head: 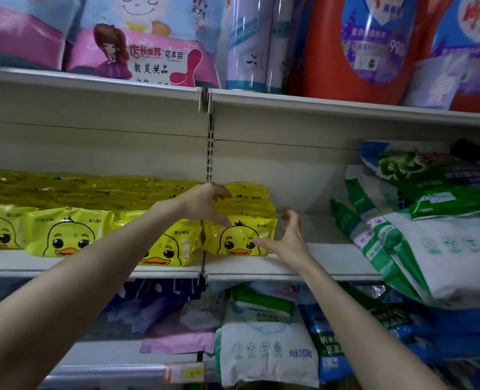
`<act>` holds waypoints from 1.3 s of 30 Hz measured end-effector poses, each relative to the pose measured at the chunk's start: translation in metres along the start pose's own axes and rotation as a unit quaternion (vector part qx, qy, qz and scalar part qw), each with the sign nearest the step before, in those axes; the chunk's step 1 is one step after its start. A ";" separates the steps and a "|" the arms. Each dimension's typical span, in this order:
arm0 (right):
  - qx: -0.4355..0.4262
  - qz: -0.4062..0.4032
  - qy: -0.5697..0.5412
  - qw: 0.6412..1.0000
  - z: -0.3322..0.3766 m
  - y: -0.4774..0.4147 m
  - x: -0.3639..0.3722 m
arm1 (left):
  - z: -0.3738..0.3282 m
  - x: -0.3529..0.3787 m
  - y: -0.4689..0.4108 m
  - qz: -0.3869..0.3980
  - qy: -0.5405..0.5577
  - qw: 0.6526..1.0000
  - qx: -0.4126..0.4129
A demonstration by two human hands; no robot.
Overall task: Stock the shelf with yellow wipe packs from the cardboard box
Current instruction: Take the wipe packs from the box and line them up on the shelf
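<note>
The rightmost yellow wipe pack (240, 239) stands on its long edge close to the shelf's (317, 261) front edge, just right of the centre seam. Its duck face points outward and its long axis runs along that edge. More packs are piled behind it, their prints hard to read. The left hand (202, 205) curves over the pile's top left; whether it grips cannot be told. The right hand (289, 237), fingers spread, is at the pack's right end, its thumb across the corner. A row of like packs (64, 233) runs left, cut off at the frame. Green-and-white bags (444, 249) slump at the shelf's right end.
</note>
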State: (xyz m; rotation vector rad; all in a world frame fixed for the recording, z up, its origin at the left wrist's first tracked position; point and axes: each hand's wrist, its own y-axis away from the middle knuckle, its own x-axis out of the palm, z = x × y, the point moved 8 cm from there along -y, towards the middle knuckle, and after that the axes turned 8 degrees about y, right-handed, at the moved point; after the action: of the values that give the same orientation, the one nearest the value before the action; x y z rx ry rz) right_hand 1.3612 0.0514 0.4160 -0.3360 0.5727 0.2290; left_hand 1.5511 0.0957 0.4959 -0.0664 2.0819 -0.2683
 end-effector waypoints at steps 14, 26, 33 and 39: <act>-0.131 -0.009 -0.089 0.987 0.116 0.083 -0.006 | -0.021 -0.063 0.180 -0.188 0.218 0.956 -0.060; -0.203 0.078 -0.149 0.965 0.249 0.180 0.101 | 0.028 -0.124 0.385 -0.291 0.251 0.913 -0.135; -0.210 0.125 -0.173 0.954 0.324 0.236 0.197 | 0.085 -0.172 0.489 -0.315 0.238 0.908 -0.142; -0.200 0.154 -0.182 0.950 0.387 0.303 0.309 | 0.170 -0.211 0.597 -0.309 0.231 0.907 -0.170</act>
State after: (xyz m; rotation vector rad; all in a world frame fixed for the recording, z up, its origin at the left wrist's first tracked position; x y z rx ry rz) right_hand 1.7119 0.5112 0.4725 -0.5815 0.2040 0.6997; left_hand 1.8413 0.6828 0.4629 -0.9698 2.5119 -0.3167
